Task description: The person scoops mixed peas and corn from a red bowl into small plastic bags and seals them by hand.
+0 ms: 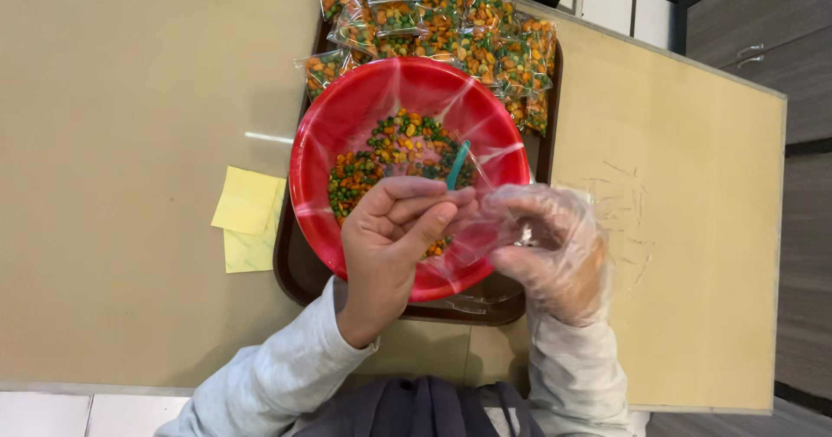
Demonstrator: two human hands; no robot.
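Both hands pinch a clear bag (468, 220) over the red bowl (347, 116); left hand (390, 238) bare, right hand (550, 246) gloved. Its teal strip (458, 165) runs from 7 to 1 o'clock. The bag's outline is hard to trace.

The light is bright and soft all over. A small white shine sits on the worktop (130, 186) left of the red bowl (347, 116), and the bowl's plastic wrap shines too. Shadows are faint. The hands look a little blurry. The worktop's edges look slanted.
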